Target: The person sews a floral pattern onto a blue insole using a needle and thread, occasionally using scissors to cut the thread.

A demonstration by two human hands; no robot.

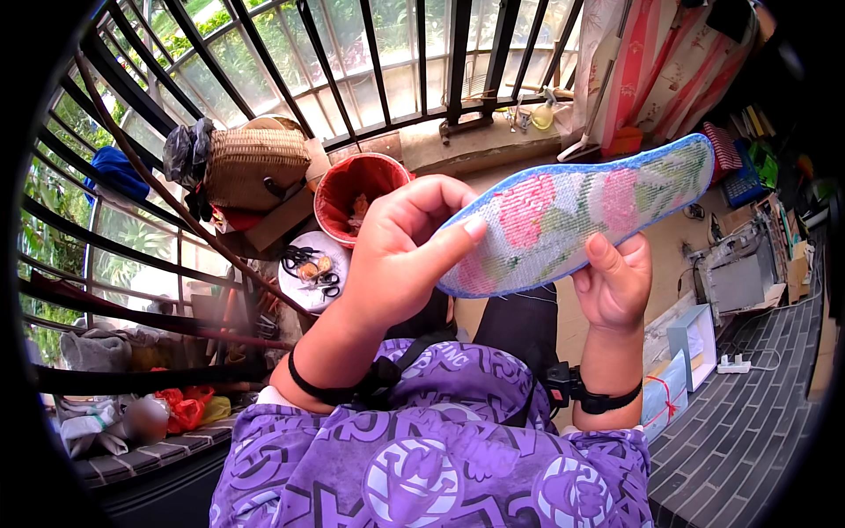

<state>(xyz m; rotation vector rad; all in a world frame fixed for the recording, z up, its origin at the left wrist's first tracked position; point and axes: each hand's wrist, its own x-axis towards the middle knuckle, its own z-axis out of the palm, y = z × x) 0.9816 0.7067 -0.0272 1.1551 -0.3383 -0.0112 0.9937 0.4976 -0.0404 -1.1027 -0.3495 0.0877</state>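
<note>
An embroidered cloth insole [574, 214] with pink flowers, green leaves and a blue edge is held up before my chest. My left hand [409, 244] pinches its wide end at the left, thumb on the patterned face and fingers curled behind. My right hand [614, 280] grips its lower edge near the middle, thumb on the front, the other fingers partly hidden. A loose thread hangs below the insole. Left of my left hand, a round white stool top [310, 297] bears black-handled scissors [329, 284] and small tan items, too small to tell.
A bucket with a red liner [363, 158] stands beyond my left hand, beside a wicker basket [257, 165]. Black metal railings [370, 66] curve along the front and left. At the right are an open light-blue box [709, 343] and a white power strip [733, 364].
</note>
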